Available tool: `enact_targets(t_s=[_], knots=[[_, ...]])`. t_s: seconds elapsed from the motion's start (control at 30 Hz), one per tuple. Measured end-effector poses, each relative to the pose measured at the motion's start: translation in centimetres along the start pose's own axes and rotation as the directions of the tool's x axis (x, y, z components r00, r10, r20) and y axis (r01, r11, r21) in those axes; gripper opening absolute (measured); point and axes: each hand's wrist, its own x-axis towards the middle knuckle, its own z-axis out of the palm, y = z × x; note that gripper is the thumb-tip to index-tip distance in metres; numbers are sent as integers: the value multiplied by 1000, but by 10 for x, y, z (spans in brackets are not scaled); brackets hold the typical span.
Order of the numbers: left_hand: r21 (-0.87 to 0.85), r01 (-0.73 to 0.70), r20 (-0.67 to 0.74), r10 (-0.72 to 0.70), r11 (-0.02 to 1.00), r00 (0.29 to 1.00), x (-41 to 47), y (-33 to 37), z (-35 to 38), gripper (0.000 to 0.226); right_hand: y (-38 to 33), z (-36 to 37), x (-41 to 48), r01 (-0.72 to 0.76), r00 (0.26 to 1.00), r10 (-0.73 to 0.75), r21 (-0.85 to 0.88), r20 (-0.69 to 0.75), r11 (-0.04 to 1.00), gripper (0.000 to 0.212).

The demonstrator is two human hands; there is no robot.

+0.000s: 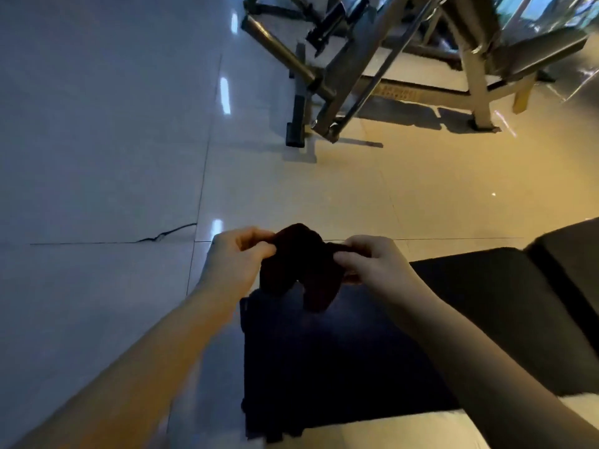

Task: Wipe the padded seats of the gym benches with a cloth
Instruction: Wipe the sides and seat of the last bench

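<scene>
Now I hold the cloth (pixel 298 264) up in the air with both hands, just above the near end of the bench seat (pixel 324 367). The cloth is dark and bunched up, and two floppy ends hang down from it. It is not touching the seat. My left hand (pixel 238 257) pinches one side of the cloth with curled fingers and thumb. My right hand (pixel 372 264) pinches the other side the same way. So both hands are closed tight on the cloth.

I think the cloth is soft and light. It will bend any way I pull it, and it will not break. It should not slip out if a bit of it is tucked in my fist. For wiping, I think it is best to fold it into a flat pad and press it down with one palm. The seat looks smooth, so I think the cloth will slide over it easily.

A second black pad (pixel 505 303) lies to the right of the seat. A metal gym frame (pixel 356 59) stands farther off on the shiny tiled floor (pixel 97 157).
</scene>
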Motion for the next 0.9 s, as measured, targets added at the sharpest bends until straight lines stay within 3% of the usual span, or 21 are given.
enact_targets(t_s=[0.17,0.47,0.67,0.9], knots=[[100,3,-29,0,995,1000,-19,126,-102,29,-140,-7,-19,-176,984,165,172,73,969,17],[45,-56,-64,59,997,996,-49,375,-262,15,-436,-28,-66,-143,983,105,267,151,953,18],[45,-47,-2,47,998,999,-11,461,-296,11,-509,-31,-52,-150,987,159,430,14,890,20],[42,-5,90,1,999,996,103,517,-290,9,-541,-39,38,-123,972,216,587,-91,801,21]])
